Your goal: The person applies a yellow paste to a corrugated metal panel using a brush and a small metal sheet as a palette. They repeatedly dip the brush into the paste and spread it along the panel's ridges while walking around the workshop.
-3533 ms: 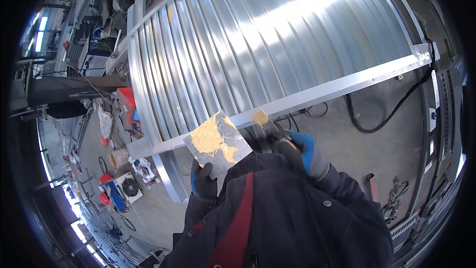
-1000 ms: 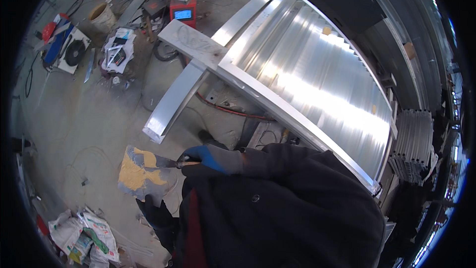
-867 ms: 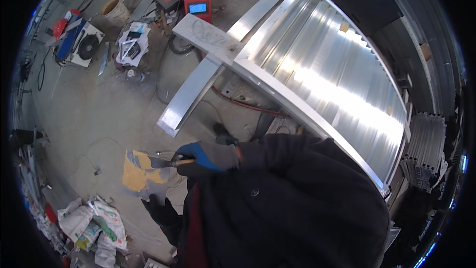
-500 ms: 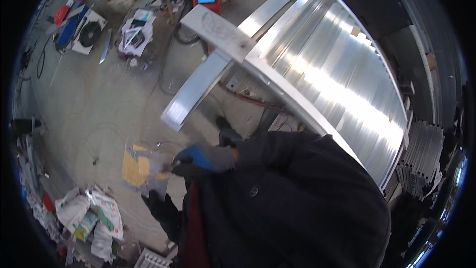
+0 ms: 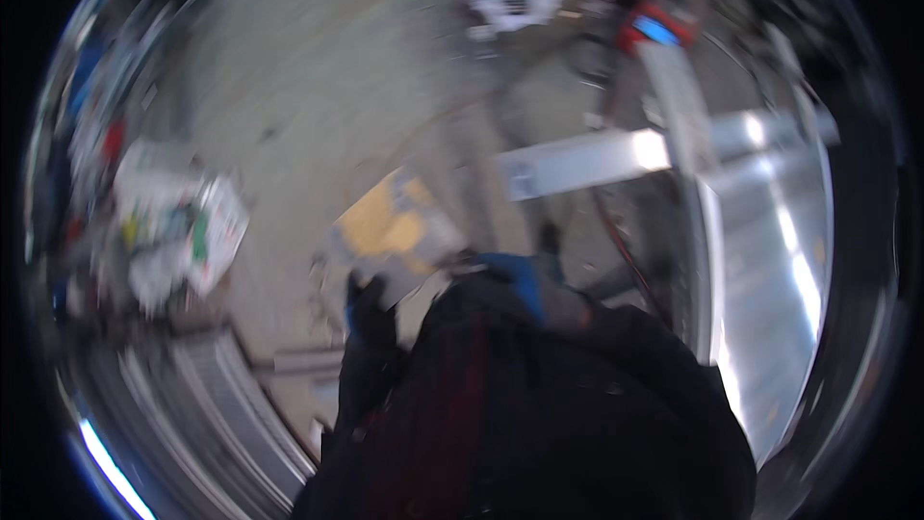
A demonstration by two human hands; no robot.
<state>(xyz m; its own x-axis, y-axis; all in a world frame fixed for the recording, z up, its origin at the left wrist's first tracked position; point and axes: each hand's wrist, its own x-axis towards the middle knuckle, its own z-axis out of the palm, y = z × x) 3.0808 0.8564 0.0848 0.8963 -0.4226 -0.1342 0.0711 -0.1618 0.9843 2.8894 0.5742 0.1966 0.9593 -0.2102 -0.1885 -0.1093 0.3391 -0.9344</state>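
A flat, roughly square grey plate with yellow patches (image 5: 390, 226) is in front of me, tilted in the picture and blurred. My left hand (image 5: 373, 306), in a dark glove, grips its lower edge, with the thumb and fingers at the rim. At the plate's right corner is my right hand (image 5: 510, 277), in a grey and blue glove, with its fingers closed at the edge. Parts of the right fingers are smeared and hidden by my dark sleeve. What the plate is made of cannot be made out.
To the right stands a large ribbed metal panel in a frame (image 5: 770, 260), with a flat metal bar (image 5: 587, 164) jutting left from it. A red machine with a lit screen (image 5: 659, 31) stands beyond. White sacks (image 5: 183, 231) lie left; long metal profiles (image 5: 212, 404) lie lower left.
The view has swung, so the metal panel has shifted right and the floor items have turned. Both hands and the plate now appear farther right and higher in the picture, still together.
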